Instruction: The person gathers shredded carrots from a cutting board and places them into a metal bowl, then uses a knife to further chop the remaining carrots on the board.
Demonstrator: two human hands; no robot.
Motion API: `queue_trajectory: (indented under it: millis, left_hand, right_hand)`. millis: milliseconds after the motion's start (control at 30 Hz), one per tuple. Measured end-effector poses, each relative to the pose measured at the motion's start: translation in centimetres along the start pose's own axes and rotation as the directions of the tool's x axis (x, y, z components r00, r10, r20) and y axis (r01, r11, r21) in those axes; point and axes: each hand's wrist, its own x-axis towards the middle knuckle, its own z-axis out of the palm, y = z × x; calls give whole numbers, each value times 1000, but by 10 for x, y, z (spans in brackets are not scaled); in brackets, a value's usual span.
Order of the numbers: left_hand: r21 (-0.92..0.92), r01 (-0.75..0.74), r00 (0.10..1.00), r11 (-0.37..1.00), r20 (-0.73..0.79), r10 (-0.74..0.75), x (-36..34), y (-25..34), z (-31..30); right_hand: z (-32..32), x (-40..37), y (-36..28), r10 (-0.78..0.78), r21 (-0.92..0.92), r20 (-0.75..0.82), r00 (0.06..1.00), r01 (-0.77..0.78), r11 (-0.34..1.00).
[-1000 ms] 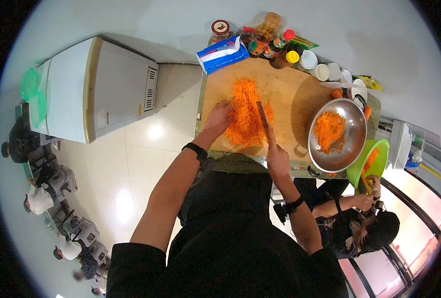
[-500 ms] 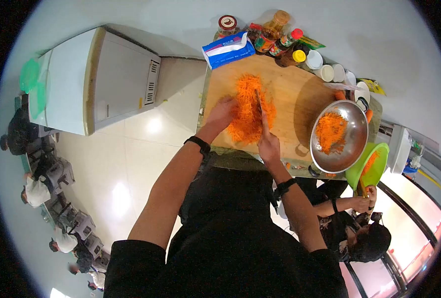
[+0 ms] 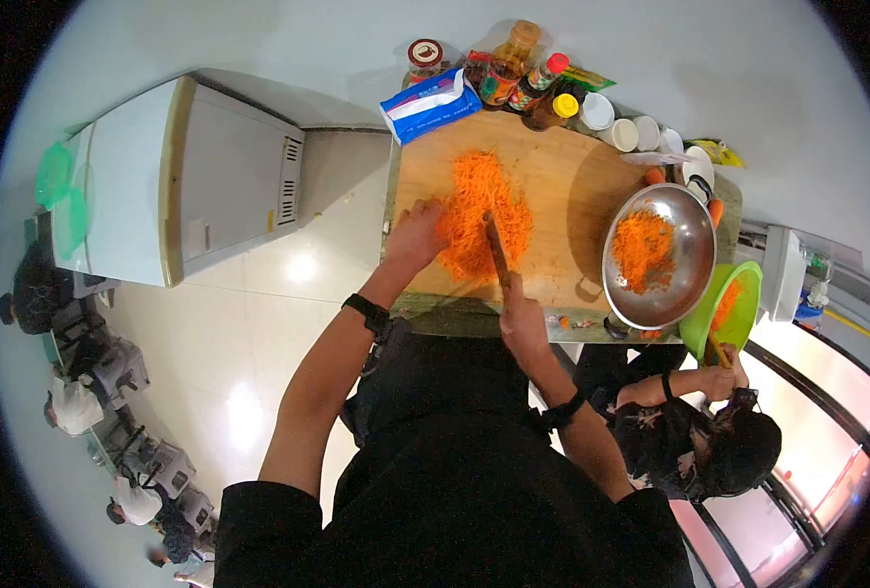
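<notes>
A pile of shredded carrot (image 3: 484,196) lies on the wooden cutting board (image 3: 567,186). My right hand (image 3: 524,321) grips a knife (image 3: 497,251) by its handle, the blade reaching into the right part of the pile. At the pile's left edge is my left hand (image 3: 415,235), its bent fingers partly apart and touching the shreds; I see nothing held in it. More shredded carrot (image 3: 643,250) lies inside the metal bowl (image 3: 697,267) on the right.
Behind the board stand sauce bottles (image 3: 508,64), a blue tissue pack (image 3: 433,106) and several white cups (image 3: 623,134). At the right, a co-worker's hands (image 3: 724,380) are by a green bowl (image 3: 748,318) holding carrot. A white appliance (image 3: 229,176) stands left.
The knife has moved from the upper right of the pile nearer to me, and its blade has turned to slant up-left. My left hand still touches the left edge. The view has shifted slightly.
</notes>
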Motion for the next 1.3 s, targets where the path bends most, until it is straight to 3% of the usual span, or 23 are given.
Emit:
queue_trajectory:
  millis: [33, 167, 267, 367, 467, 533, 667, 733, 833, 967, 1067, 1133, 1233, 1300]
  left_hand:
    - [48, 101, 993, 994, 63, -104, -2, 4, -1]
    - [27, 43, 999, 999, -19, -42, 7, -10, 41]
    - [30, 95, 995, 995, -42, -94, 10, 6, 35]
    - [2, 93, 996, 996, -1, -93, 9, 13, 32]
    - [2, 80, 997, 997, -19, -80, 15, 10, 42]
    - [-53, 30, 999, 998, -15, -31, 21, 4, 56]
    - [-67, -15, 999, 998, -46, 12, 37, 12, 68]
    - [44, -123, 973, 991, -190, 129, 40, 9, 73]
    - [5, -150, 958, 989, -245, 147, 25, 15, 46]
    - [7, 28, 997, 1000, -71, -27, 6, 19, 29]
    - [-51, -22, 996, 998, -82, 18, 8, 13, 45]
    - [-41, -121, 974, 992, -196, 110, 18, 10, 51]
    - [-10, -75, 984, 997, -162, 72, 20, 17, 52]
    - [-20, -66, 988, 998, -139, 63, 22, 16, 49]
  right_hand:
    - [8, 0, 3, -17, -3, 35, 999, 17, 1000]
    - [52, 16, 34, -58, -30, -29, 998, 57, 998]
    - [38, 38, 8, -174, -5, -135, 975, 175, 985]
    - [39, 43, 7, -39, 107, -62, 997, 46, 993]
    - [43, 53, 27, -30, -11, -65, 997, 30, 1000]
    - [11, 53, 7, 103, 169, -11, 995, -100, 980]
    - [-13, 31, -4, 159, 71, -108, 981, -152, 986]
    - [-12, 23, -4, 110, 31, -93, 990, -107, 994]
    - [-8, 21, -10, 121, 22, -34, 992, -121, 992]
    - [4, 31, -11, 140, -38, 43, 989, -139, 990]
    - [15, 43, -5, 118, -50, 29, 993, -116, 992]
    - [24, 59, 0, 22, -30, -83, 996, -25, 999]
    - [29, 77, -4, -95, 15, -204, 974, 100, 995]
    - [30, 82, -8, -95, 43, -188, 978, 105, 994]
